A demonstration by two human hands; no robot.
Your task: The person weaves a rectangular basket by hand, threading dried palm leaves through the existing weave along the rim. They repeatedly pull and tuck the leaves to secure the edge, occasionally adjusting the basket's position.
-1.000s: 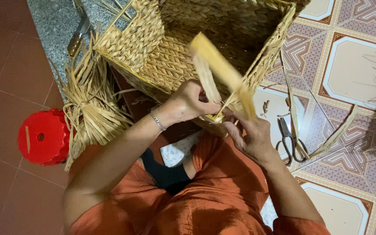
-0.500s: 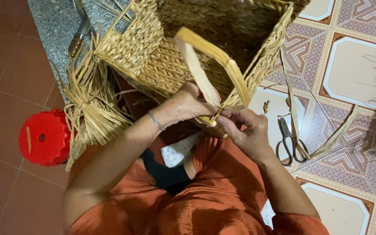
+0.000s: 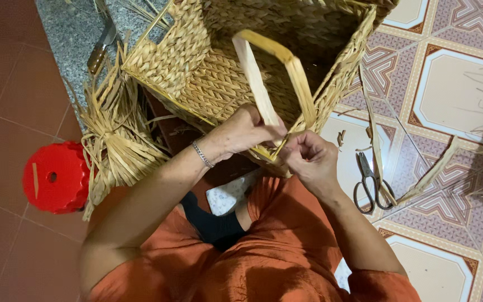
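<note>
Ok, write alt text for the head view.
Seen from above, a seated person's left hand and right hand pinch a looped straw strip at the rim of a square woven basket. Scissors lie on the tiled floor; a red stool stands left.

Both forearms are extended forward from the body and are brought together at the near rim of the woven basket (image 3: 208, 78). The left hand (image 3: 247, 131) is held palm down, its fingers curled and pinched at that rim, the wrist bent slightly inward. The right hand (image 3: 311, 159) is set just beside it, touching it at the fingertips, with the fingers folded into a pinch. The elbows are spread apart, nearer the body than the basket.
</note>
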